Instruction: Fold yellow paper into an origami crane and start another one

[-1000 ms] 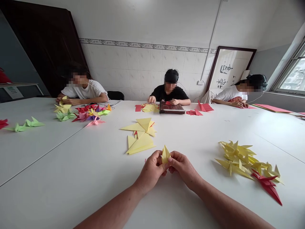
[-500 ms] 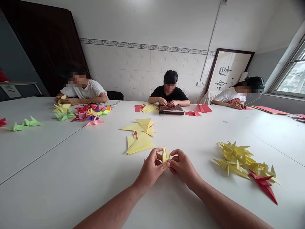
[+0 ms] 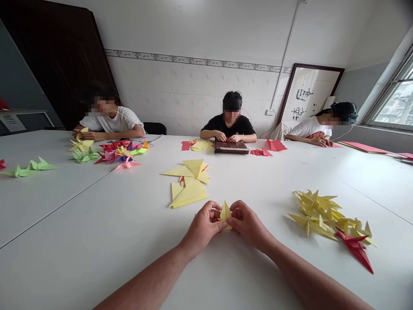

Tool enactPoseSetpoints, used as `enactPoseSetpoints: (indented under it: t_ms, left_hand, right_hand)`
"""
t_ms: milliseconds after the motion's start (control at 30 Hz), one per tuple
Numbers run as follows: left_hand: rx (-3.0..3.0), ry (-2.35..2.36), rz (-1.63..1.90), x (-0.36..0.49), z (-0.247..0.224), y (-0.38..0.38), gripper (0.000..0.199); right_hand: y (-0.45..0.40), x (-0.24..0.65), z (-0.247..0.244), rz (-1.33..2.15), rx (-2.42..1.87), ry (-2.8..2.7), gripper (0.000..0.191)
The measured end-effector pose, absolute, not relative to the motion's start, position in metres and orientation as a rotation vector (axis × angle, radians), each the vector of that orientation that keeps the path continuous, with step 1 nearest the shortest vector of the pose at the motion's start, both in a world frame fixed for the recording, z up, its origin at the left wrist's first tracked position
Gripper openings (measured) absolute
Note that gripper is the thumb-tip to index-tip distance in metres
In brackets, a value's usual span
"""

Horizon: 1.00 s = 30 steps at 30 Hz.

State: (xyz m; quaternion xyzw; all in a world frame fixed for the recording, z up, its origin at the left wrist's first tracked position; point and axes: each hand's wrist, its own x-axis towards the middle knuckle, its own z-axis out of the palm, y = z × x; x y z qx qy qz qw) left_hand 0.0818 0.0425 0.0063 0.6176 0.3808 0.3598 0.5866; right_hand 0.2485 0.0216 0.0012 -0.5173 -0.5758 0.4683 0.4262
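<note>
Between my hands stands a small yellow folded paper (image 3: 225, 214), kite-shaped with its point upward and a crease down its middle. My left hand (image 3: 204, 224) pinches its left edge between thumb and fingers. On the other side my right hand (image 3: 248, 221) grips the right edge, thumb near the lower part. Just beyond my left hand lie flat yellow folded paper triangles (image 3: 189, 194), with bits of red among them. To the right of my right arm sits a pile of yellow paper cranes (image 3: 318, 206), and a red paper crane (image 3: 356, 249) rests at its near end.
Three people sit along the far side of the white table (image 3: 122, 241), each with hands on paper or close to it. Colourful paper cranes (image 3: 121, 150) are heaped at the far left. A dark slatted board (image 3: 231, 146) and red paper pieces (image 3: 275, 144) lie across from me.
My thumbs have moved apart a little, and more of the yellow paper's front shows. Both hands still hold it in nearly the same place. The view has shifted slightly.
</note>
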Motion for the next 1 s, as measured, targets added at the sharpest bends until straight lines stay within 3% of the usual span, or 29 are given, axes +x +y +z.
enactPoseSetpoints:
  t_ms: [133,367,667,833,1000]
  left_hand:
    - [1.483,0.911,0.763,0.082,0.011,0.038,0.022]
    - [1.731,1.074,0.617,0.077,0.009,0.042,0.01]
    - [1.993,1.176,0.605,0.075,0.008,0.043,0.01]
    - [2.079,1.255,0.565,0.078,0.008,0.038,0.016]
    - [2.134,1.224,0.554,0.077,0.01,0.037,0.014]
  right_hand:
    - [0.018,0.253,0.001,0.995,-1.4,-1.507,0.016]
    - [0.017,0.259,0.012,1.13,-1.567,-1.598,0.01]
    - [0.014,0.254,0.013,0.963,-1.685,-1.704,0.009]
    - [0.012,0.261,0.014,1.039,-1.615,-1.849,0.002]
    - [0.012,0.264,0.012,0.929,-1.639,-1.929,0.009]
